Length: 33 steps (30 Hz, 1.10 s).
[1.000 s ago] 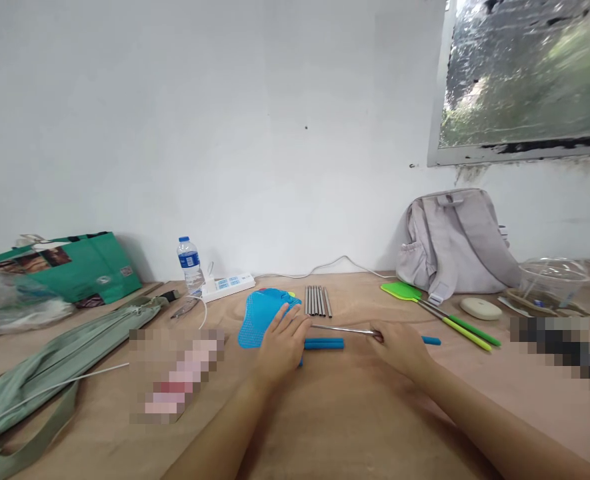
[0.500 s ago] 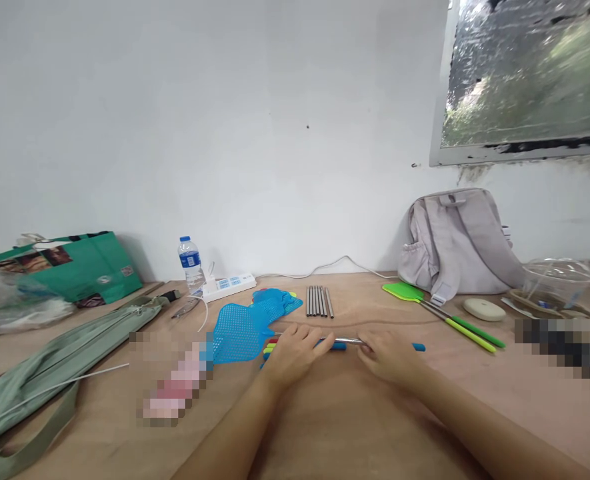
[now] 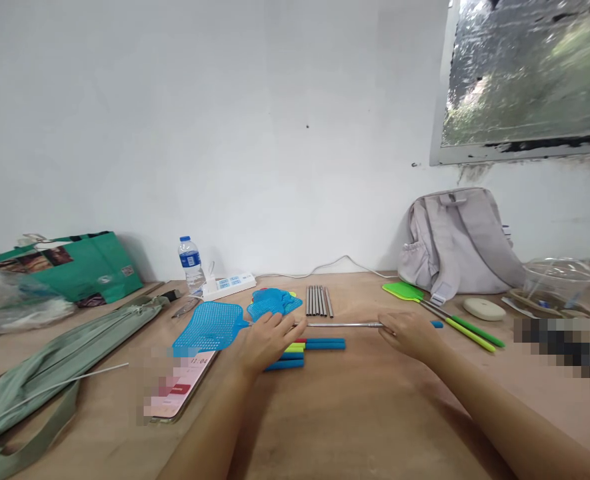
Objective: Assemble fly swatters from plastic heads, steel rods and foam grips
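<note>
A blue fly swatter (image 3: 209, 325) lies level across my two hands, its metal rod (image 3: 342, 325) showing between them. My left hand (image 3: 269, 339) is closed around the swatter near its mesh head. At the other end my right hand (image 3: 409, 333) grips the handle, whose blue tip pokes out past the fist. Under and beside my left hand lie several blue, yellow and red handle tubes (image 3: 325, 344), partly hidden by it. Behind it is a pile of blue swatter heads (image 3: 275, 303), with bits of other colours underneath. Short metal tubes (image 3: 319, 301) stand in a row just beyond the rod.
Green and yellow-green fly swatters (image 3: 459, 327) lie at right near a white oval case (image 3: 483, 309) and a grey backpack (image 3: 462, 247). A phone (image 3: 187, 387), power strip (image 3: 229, 287), water bottle (image 3: 191, 263), grey-green bag (image 3: 69, 360) and green bag (image 3: 89, 267) occupy the left.
My hands have moved apart, left hand leftward and right hand rightward. More metal rod shows between them. The blue mesh head has shifted left to the phone's top edge.
</note>
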Available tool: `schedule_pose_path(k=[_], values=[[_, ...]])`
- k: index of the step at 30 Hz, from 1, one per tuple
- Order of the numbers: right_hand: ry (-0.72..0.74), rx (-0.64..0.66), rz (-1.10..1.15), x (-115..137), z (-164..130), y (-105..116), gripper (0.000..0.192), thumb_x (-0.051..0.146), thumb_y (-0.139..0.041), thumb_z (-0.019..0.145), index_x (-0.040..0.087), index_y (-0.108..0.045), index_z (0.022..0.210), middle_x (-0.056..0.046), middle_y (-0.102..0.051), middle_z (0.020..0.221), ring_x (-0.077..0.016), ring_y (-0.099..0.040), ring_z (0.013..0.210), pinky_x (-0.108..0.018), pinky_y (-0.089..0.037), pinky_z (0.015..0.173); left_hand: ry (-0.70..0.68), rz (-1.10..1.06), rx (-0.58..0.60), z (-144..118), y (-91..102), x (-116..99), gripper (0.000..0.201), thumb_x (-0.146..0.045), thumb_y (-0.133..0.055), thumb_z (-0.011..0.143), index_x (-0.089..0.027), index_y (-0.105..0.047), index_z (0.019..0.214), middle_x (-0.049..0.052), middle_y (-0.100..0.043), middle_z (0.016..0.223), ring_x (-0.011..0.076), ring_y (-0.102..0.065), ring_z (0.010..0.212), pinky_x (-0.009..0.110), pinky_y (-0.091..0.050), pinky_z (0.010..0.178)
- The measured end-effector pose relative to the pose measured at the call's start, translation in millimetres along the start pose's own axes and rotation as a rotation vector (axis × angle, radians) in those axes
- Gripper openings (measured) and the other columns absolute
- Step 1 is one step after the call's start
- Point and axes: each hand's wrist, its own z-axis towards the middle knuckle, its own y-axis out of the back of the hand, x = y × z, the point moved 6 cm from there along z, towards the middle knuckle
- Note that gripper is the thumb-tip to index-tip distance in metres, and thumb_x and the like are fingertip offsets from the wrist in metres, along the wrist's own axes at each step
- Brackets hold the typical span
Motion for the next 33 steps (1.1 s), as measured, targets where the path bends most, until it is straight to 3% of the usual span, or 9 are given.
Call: schedule_pose_path(k=[5, 11, 18, 24, 33], values=[[-0.051, -0.007, -0.067, -26, -10, 0, 0.024, 0.024, -0.039, 0.077, 0.019, -0.05, 0.056, 0.0, -0.056, 0.05, -0.0099, -0.046, 0.048, -0.024, -0.016, 0.049, 0.049, 0.004, -0.033, -17, -9.1, 18, 0.025, -0.011, -0.041, 0.081, -0.022, -0.051, 0.101, 0.0, -0.054, 0.071, 0.0129, -0.047, 0.063, 0.028, -0.031, 0.061], [-0.116, 0.033, -0.119, -55, -21, 3, 0.027, 0.028, -0.038, 0.079, 0.019, -0.052, 0.058, -0.002, -0.057, 0.052, -0.0111, -0.048, 0.049, -0.025, -0.016, 0.049, 0.104, -0.046, -0.078, -26, -3.0, 35, 0.021, -0.011, -0.039, 0.081, -0.022, -0.054, 0.092, 0.001, -0.053, 0.067, 0.0129, -0.046, 0.06, 0.028, -0.03, 0.057], [-0.107, -0.033, -0.18, -91, -44, 2, 0.03, 0.033, -0.04, 0.079, 0.019, -0.052, 0.057, -0.002, -0.056, 0.049, -0.0114, -0.047, 0.048, -0.025, -0.019, 0.05, 0.134, -0.009, -0.058, -34, -3.7, 45, 0.013, -0.019, -0.042, 0.082, -0.02, -0.054, 0.082, 0.001, -0.052, 0.064, 0.0141, -0.044, 0.059, 0.028, -0.029, 0.056], [-0.08, -0.098, -0.235, -104, -55, 7, 0.029, 0.032, -0.041, 0.079, 0.019, -0.054, 0.056, -0.002, -0.054, 0.049, -0.0111, -0.045, 0.047, -0.025, -0.021, 0.051, 0.145, -0.028, -0.082, -41, -2.5, 52, 0.014, -0.023, -0.041, 0.083, -0.02, -0.054, 0.08, 0.001, -0.053, 0.065, 0.0137, -0.045, 0.059, 0.028, -0.03, 0.058], [-0.141, -0.083, -0.203, -112, -61, 12, 0.027, 0.031, -0.041, 0.077, 0.019, -0.049, 0.054, -0.001, -0.053, 0.049, -0.0121, -0.045, 0.049, -0.025, -0.022, 0.052, 0.211, -0.066, -0.098, -50, -3.0, 60, 0.014, -0.025, -0.043, 0.081, -0.02, -0.055, 0.078, 0.002, -0.057, 0.07, 0.0139, -0.048, 0.063, 0.028, -0.033, 0.06]])
